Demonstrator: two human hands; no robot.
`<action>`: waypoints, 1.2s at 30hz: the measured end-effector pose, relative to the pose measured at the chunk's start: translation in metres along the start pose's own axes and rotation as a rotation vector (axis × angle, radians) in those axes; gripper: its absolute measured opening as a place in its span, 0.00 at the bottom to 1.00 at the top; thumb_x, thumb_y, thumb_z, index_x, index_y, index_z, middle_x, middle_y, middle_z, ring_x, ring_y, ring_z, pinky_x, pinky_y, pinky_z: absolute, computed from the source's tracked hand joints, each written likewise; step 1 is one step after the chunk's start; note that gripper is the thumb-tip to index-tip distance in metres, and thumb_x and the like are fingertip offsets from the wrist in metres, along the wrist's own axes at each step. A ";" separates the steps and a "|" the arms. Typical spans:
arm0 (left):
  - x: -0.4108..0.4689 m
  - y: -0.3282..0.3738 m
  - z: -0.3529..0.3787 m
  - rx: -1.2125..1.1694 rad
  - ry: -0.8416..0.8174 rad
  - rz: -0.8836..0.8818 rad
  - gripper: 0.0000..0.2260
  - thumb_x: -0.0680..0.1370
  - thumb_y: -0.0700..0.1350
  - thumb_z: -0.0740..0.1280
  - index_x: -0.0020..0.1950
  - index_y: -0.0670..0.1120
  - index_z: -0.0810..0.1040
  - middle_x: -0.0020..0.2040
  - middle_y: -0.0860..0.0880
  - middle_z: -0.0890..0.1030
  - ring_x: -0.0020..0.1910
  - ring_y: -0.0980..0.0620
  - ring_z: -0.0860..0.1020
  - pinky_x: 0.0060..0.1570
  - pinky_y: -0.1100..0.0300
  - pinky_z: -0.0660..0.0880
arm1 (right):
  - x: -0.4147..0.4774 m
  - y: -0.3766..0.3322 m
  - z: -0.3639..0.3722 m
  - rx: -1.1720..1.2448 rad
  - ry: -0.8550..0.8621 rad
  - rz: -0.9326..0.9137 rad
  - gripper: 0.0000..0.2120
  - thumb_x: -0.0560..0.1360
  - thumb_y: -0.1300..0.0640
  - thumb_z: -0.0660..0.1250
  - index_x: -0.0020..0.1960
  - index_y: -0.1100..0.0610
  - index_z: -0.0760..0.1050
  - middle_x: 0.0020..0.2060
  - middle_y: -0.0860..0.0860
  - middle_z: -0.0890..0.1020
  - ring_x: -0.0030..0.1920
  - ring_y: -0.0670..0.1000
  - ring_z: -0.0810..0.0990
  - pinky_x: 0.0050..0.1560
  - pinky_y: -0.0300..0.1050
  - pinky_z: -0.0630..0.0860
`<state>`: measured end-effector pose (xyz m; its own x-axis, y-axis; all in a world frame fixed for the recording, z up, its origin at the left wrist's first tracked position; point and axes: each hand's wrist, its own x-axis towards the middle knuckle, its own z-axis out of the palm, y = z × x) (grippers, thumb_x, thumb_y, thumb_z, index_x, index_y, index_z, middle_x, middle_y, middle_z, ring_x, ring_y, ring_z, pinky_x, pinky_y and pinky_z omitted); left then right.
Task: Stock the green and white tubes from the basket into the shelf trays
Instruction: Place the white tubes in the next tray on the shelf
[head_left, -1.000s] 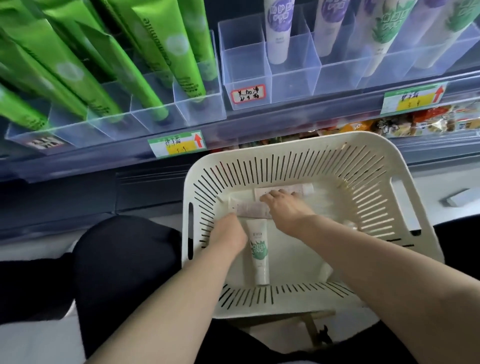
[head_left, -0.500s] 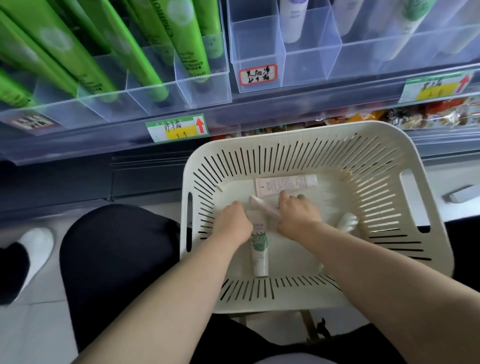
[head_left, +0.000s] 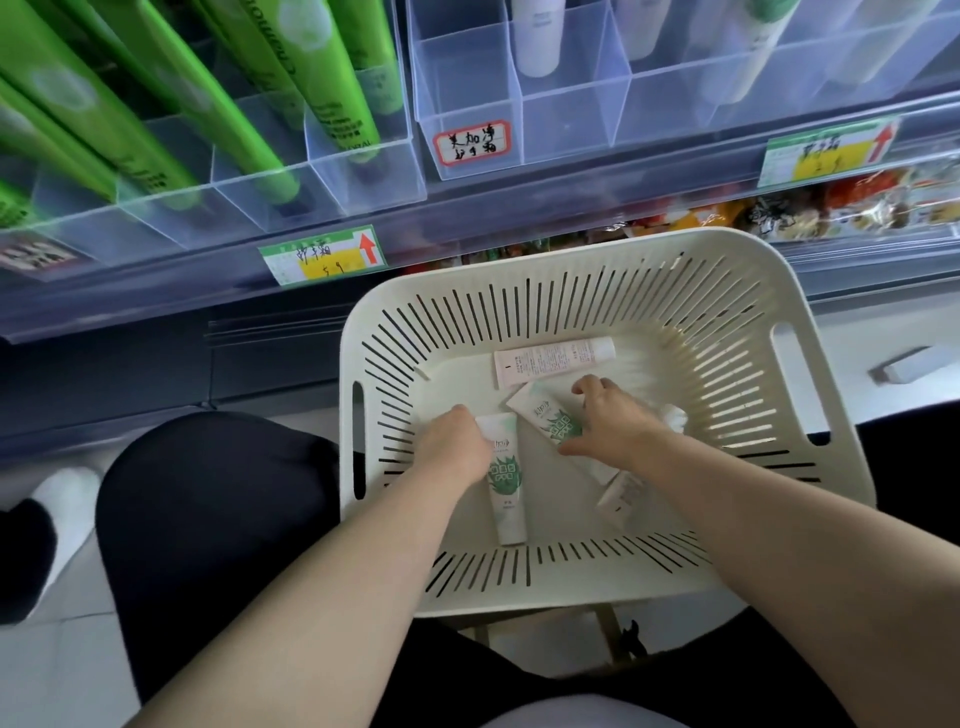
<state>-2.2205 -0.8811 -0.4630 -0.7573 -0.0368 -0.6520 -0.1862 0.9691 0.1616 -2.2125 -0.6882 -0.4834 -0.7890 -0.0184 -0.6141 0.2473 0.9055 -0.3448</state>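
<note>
Right hand (head_left: 610, 423) is swinging the slanted green-and-white plastic tube (head_left: 548, 421) clear, fingers curling round it; left hand (head_left: 457, 441) is gripping the straight green-and-white tube (head_left: 506, 493) inside the cream slotted plastic basket (head_left: 571, 249).

both my forearms extend forward, bare, converging slightly. my left hand (head_left: 457, 447) lies palm down, fingers curled onto the near tube (head_left: 505, 488). my right hand (head_left: 605, 423) arches, thumb and fingers pinching the slanted tube (head_left: 545, 418).

Tubes (head_left: 506, 488) in basket (head_left: 613, 249) below shelf trays (head_left: 467, 130)
</note>
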 end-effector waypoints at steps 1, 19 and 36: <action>0.000 0.001 0.001 0.011 -0.001 -0.004 0.12 0.79 0.49 0.65 0.57 0.43 0.72 0.52 0.46 0.79 0.49 0.46 0.77 0.44 0.54 0.74 | 0.001 -0.002 0.003 -0.008 -0.007 -0.021 0.38 0.67 0.46 0.75 0.70 0.54 0.61 0.60 0.52 0.73 0.55 0.53 0.76 0.48 0.45 0.73; 0.024 0.038 0.001 0.226 0.176 0.273 0.24 0.75 0.36 0.64 0.70 0.44 0.66 0.65 0.44 0.70 0.61 0.44 0.70 0.54 0.52 0.73 | 0.014 0.002 -0.009 -0.001 0.012 0.055 0.32 0.68 0.45 0.74 0.65 0.51 0.63 0.55 0.49 0.78 0.53 0.53 0.78 0.43 0.45 0.72; 0.063 0.056 0.016 0.414 0.295 0.373 0.23 0.75 0.49 0.70 0.67 0.46 0.69 0.62 0.45 0.76 0.61 0.45 0.71 0.55 0.51 0.71 | 0.011 0.019 -0.034 0.284 0.136 0.130 0.15 0.73 0.53 0.62 0.57 0.51 0.62 0.37 0.47 0.75 0.38 0.52 0.77 0.40 0.47 0.74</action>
<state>-2.2691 -0.8253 -0.5066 -0.8764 0.3132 -0.3657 0.3367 0.9416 -0.0004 -2.2353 -0.6566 -0.4727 -0.8037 0.1639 -0.5721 0.4827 0.7418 -0.4656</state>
